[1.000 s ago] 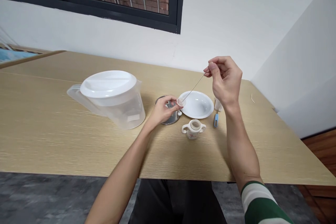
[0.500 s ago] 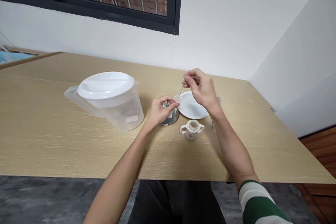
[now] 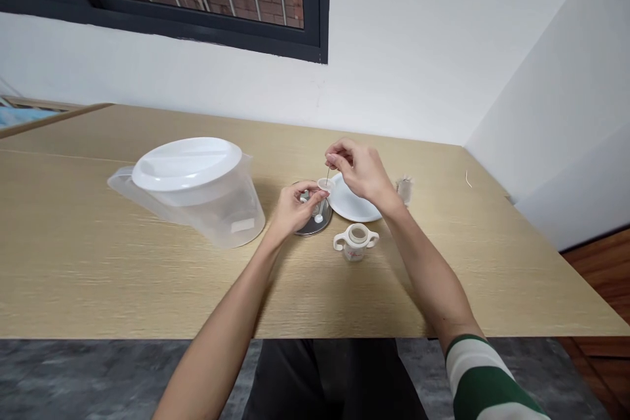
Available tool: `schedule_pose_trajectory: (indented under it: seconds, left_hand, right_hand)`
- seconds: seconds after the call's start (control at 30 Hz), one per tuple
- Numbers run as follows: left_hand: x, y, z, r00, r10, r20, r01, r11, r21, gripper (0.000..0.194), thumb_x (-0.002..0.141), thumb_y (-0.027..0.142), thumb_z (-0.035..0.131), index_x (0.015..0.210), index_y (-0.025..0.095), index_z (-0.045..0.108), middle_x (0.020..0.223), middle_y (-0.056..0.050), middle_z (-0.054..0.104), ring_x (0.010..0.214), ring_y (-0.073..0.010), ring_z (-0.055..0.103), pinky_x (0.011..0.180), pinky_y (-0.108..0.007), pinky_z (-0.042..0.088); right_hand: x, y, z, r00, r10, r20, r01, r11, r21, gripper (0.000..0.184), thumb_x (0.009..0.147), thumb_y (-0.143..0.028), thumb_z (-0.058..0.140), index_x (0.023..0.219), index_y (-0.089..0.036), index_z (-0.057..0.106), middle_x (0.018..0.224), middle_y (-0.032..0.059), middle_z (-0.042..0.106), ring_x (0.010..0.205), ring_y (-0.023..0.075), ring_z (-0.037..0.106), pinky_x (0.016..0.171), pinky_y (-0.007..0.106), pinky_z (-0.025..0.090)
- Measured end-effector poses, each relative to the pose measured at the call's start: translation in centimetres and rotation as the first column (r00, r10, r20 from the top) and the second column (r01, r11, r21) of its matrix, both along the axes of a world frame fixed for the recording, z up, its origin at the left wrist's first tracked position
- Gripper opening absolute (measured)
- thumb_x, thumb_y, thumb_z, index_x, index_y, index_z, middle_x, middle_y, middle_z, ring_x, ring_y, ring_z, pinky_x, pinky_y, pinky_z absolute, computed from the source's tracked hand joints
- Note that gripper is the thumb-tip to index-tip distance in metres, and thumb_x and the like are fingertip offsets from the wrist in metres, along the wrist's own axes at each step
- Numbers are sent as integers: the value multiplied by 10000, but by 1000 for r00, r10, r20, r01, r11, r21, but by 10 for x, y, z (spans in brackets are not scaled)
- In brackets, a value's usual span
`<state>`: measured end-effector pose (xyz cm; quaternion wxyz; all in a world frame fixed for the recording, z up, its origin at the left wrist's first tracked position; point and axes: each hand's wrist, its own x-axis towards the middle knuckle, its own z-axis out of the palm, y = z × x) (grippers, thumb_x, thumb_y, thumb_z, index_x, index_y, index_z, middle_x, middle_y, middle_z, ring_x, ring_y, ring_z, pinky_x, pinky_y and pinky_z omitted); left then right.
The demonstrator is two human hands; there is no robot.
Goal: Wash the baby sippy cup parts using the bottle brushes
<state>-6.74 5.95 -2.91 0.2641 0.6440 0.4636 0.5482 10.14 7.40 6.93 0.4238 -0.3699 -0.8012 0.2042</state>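
Note:
Between the thumb and fingers of my left hand (image 3: 294,205) is a small translucent round cap (image 3: 325,184). My right hand (image 3: 363,170) pinches a thin dark rod (image 3: 328,174), held nearly upright with its lower end in the cap's opening. Below my left hand lies a round shiny metal dish (image 3: 312,230) with small white pieces (image 3: 319,217) on it, partly covered by the fingers. A white plate (image 3: 355,205) sits under my right hand and wrist. Nearer to me stands a small cream cup (image 3: 355,248) with two handles and an uncovered round top.
A large translucent pitcher (image 3: 216,210) with a white lid (image 3: 194,161) stands on the left of the wooden table (image 3: 147,282). Beyond my right wrist is a small clear crinkled item (image 3: 404,189). A thin white curved strip (image 3: 467,178) lies far right.
My right hand has come left and slightly down, and the rod now stands steeper, its end in the cap. The whole view has shifted slightly.

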Motion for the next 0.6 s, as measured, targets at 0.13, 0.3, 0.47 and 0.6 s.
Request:
schedule_pose_trajectory:
  seconds: [0.13, 0.3, 0.47, 0.6]
  left_hand:
    - [-4, 3, -3, 999, -26, 40, 24, 999, 31, 310, 808, 452, 694, 890, 160, 758, 872, -74, 763, 792, -200, 657, 757, -304, 469]
    - [-5, 3, -3, 997, -63, 40, 62, 998, 24, 321, 820, 473, 692, 871, 163, 757, 877, -82, 767, 822, -209, 675, 758, -302, 476]
    - [-4, 1, 1, 991, -131, 0, 130, 989, -74, 355, 798, 502, 706, 855, 155, 760, 826, -81, 757, 709, -187, 647, 648, -280, 462]
    - [-2, -1, 4, 989, -150, -14, 149, 986, -79, 367, 799, 503, 701, 889, 152, 760, 799, -74, 746, 665, -171, 612, 611, -270, 440]
  right_hand:
    - [-3, 2, -4, 995, -2, 96, 4, 1000, -15, 115, 886, -176, 542, 871, -180, 656, 874, 30, 722, 817, 148, 644, 795, 279, 460]
    - [-6, 5, -9, 998, 35, 55, -33, 999, -35, 113, 903, -159, 510, 879, -181, 618, 791, 13, 702, 766, 137, 655, 765, 277, 473]
    - [3, 11, -5, 983, 36, -179, -47, 997, -58, 87, 933, -235, 499, 897, -195, 567, 749, -11, 666, 681, 106, 649, 708, 258, 524]
    - [15, 16, 0, 940, 44, -339, -52, 999, -13, 185, 936, -379, 549, 881, -202, 553, 734, -16, 649, 683, 93, 641, 683, 242, 547]
